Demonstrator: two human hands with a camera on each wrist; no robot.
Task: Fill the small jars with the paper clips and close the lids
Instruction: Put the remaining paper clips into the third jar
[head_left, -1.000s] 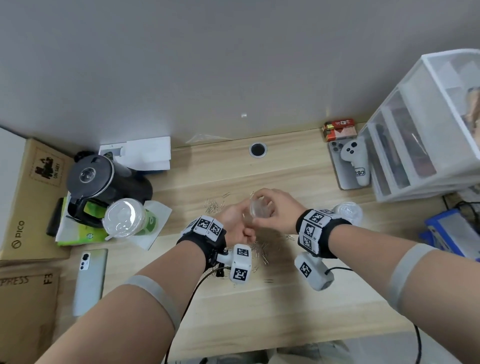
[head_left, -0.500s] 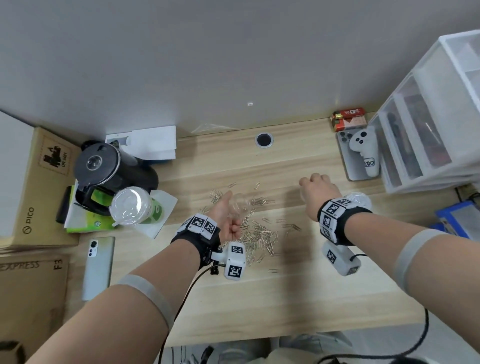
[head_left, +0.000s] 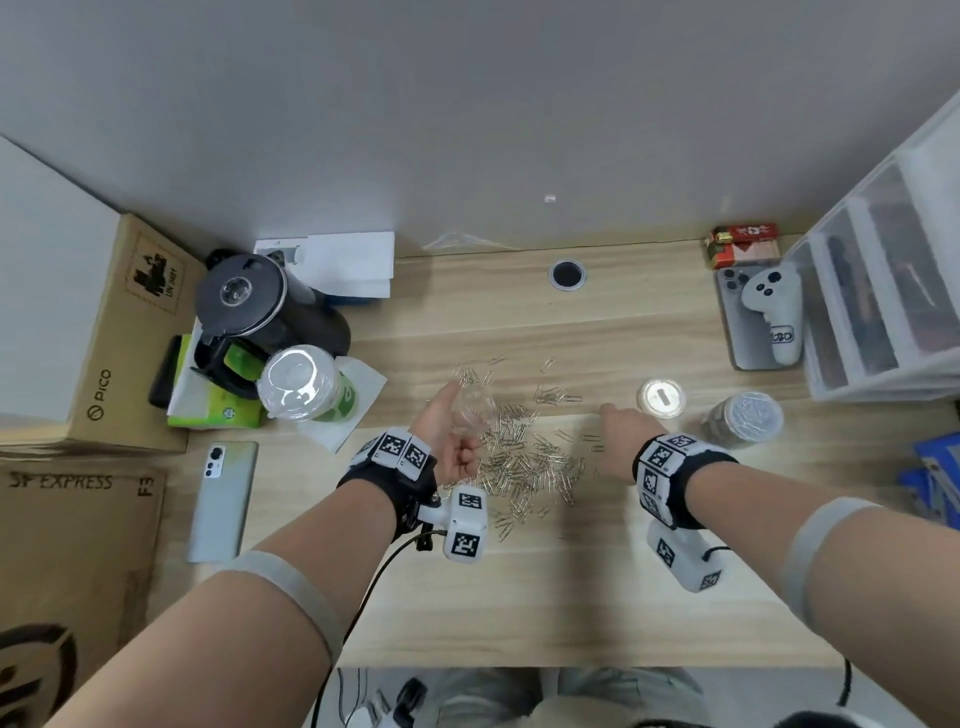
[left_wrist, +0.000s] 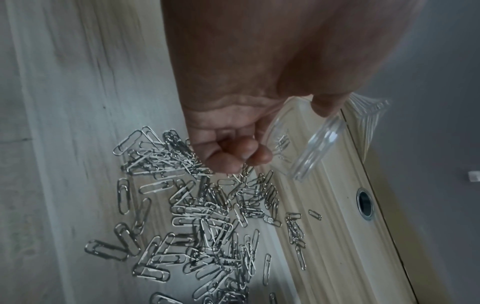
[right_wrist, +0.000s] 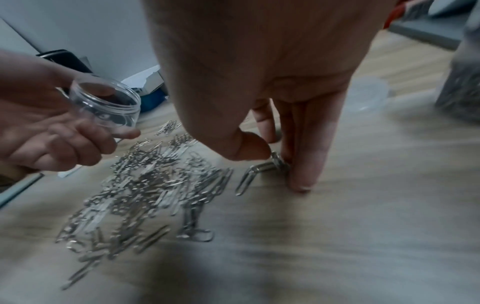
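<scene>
My left hand (head_left: 460, 441) grips a small clear jar (head_left: 472, 410) without a lid, tilted above the left side of a heap of silver paper clips (head_left: 524, 457). In the left wrist view the jar (left_wrist: 298, 139) sits between thumb and curled fingers, and looks nearly bare inside. My right hand (head_left: 615, 421) reaches down to the table right of the heap. Its thumb and fingers (right_wrist: 301, 164) pinch a few paper clips (right_wrist: 262, 170) against the wood. A clear lid (head_left: 661, 397) lies flat just beyond that hand. Another jar (head_left: 743, 421), full of clips, stands at the right.
A black kettle (head_left: 260, 306) and a lidded plastic cup (head_left: 304, 384) stand at the left, with a phone (head_left: 223, 499) and cardboard boxes (head_left: 104, 338) beside them. White drawers (head_left: 893, 291) and a controller (head_left: 774, 317) are at the right. A cable hole (head_left: 566, 274) is near the wall.
Both hands were together on the jar. The right hand drew away to the right, the lid now lies on the table, and that hand has come down onto the clips.
</scene>
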